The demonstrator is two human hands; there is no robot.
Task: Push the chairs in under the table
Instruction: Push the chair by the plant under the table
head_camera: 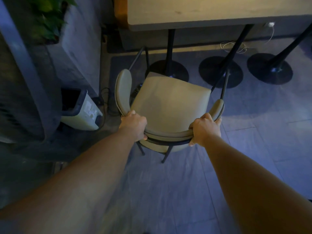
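1. Hands grip the curved backrest of one chair (168, 102): the left hand (135, 125) is wrapped around the backrest's left bend, the right hand (205, 130) around its right bend, fingers curled tight over the padded rim on both sides.
2. Both bare forearms stretch forward from the near edge toward the chair.
3. The chair has a pale padded seat, a wraparound padded back and thin dark metal legs. It stands on the grey tiled floor (253, 149), on the near side of the table (211, 12), with its seat facing the table.
4. The seat's far edge lies close to the table's near edge; most of the seat is out in the open.
5. Under the table stand dark posts on round black bases (219, 71), side by side.
6. To the left, a pale bin (82, 110) sits on the floor near cables, and a green plant (49, 19) shows at far left.
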